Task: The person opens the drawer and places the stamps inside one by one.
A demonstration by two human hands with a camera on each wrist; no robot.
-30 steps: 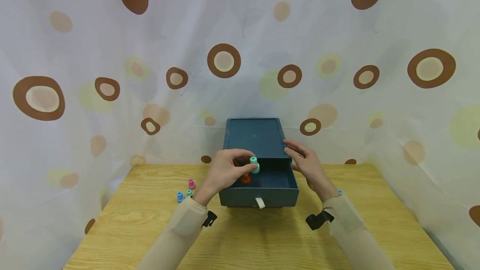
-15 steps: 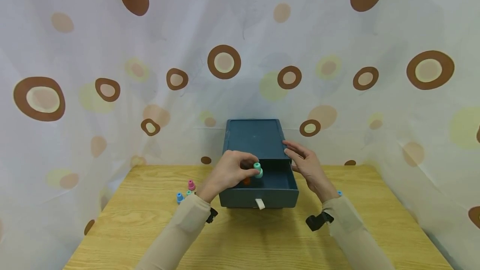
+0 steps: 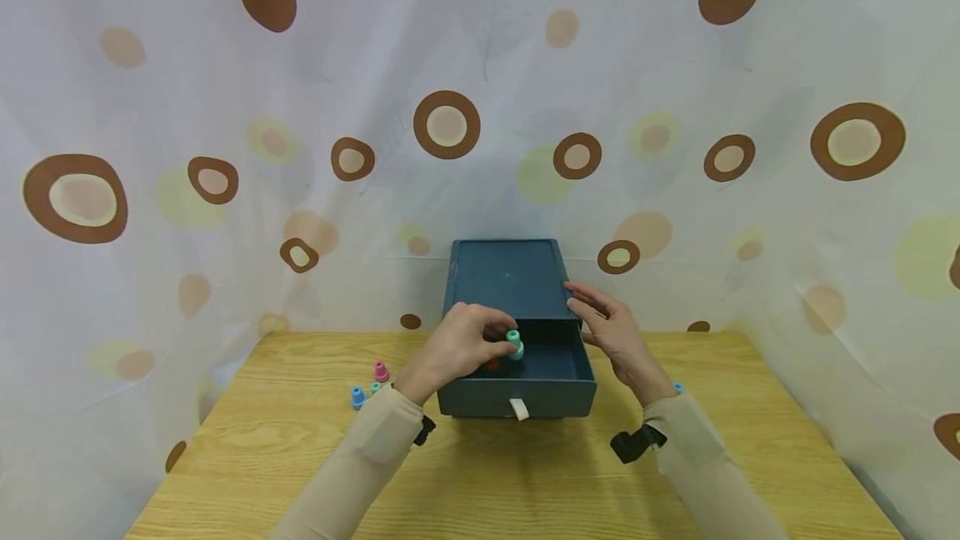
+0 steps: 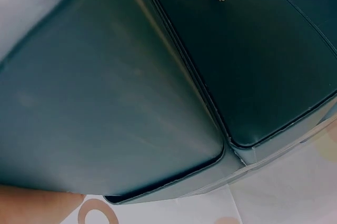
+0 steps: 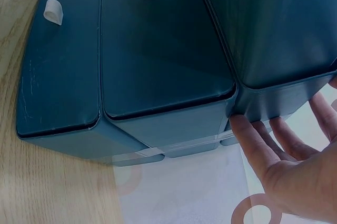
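Note:
My left hand [image 3: 461,347] pinches a small mint-green stepped peg [image 3: 515,348] between thumb and fingertips, over the pulled-out top drawer [image 3: 480,400] of a dark blue drawer cabinet [image 3: 507,277]. Inside that drawer stands an orange peg [image 3: 492,363], partly covered by the left hand. With fingers extended, my right hand [image 3: 617,338] touches the cabinet's right side; the right wrist view shows its fingertips [image 5: 239,123] against the side wall. In the left wrist view only a bit of the left hand [image 4: 39,205] appears at the lower left; the peg is hidden there.
On the wooden table [image 3: 277,440], left of the cabinet, stand a pink peg [image 3: 381,371], a blue peg [image 3: 357,397] and a green peg [image 3: 376,388]. Another blue piece [image 3: 678,387] peeks out behind the right forearm. A spotted curtain [image 3: 495,40] hangs close behind.
My left hand has moved slightly right and down with the mint-green peg, deeper over the drawer. My right hand has stayed at the cabinet's side.

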